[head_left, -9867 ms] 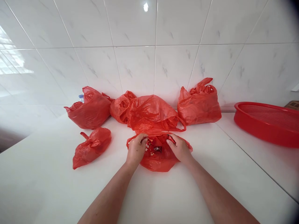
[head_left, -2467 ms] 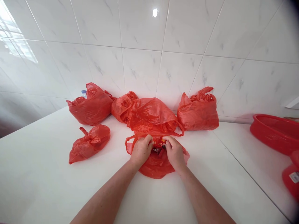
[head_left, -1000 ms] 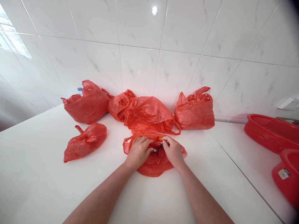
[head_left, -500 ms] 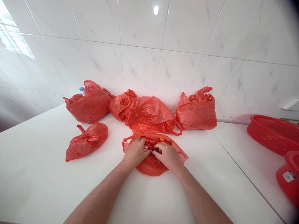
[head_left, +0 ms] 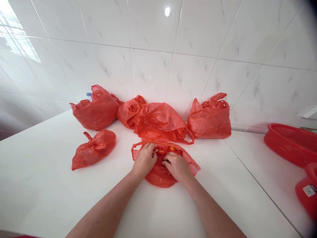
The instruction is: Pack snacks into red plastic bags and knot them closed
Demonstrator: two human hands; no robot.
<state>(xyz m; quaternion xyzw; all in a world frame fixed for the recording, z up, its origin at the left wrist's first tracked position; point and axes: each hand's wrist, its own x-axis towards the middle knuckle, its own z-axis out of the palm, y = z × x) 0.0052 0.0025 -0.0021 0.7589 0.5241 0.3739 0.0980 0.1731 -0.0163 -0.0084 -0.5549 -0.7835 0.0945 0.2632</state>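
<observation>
An open red plastic bag (head_left: pixel 158 177) lies on the white counter (head_left: pixel 49 191) right in front of me, with small wrapped items (head_left: pixel 162 152) showing in its mouth. My left hand (head_left: pixel 144 160) rests on the bag's left side, fingers curled into the opening. My right hand (head_left: pixel 176 166) lies on the right side, fingers bent and pinched on something small among the wrapped items. Both hands touch in the middle of the bag.
Three fuller red bags stand against the tiled wall: one left (head_left: pixel 95 109), one middle (head_left: pixel 156 120), one right (head_left: pixel 210 117). A small knotted red bag (head_left: pixel 95 148) lies at the left. A red basket (head_left: pixel 292 143) and a red tub (head_left: pixel 307 195) are at the right.
Over the last second my right hand slid left and down into the bag's mouth to meet my left hand. The bags have stayed where they were.
</observation>
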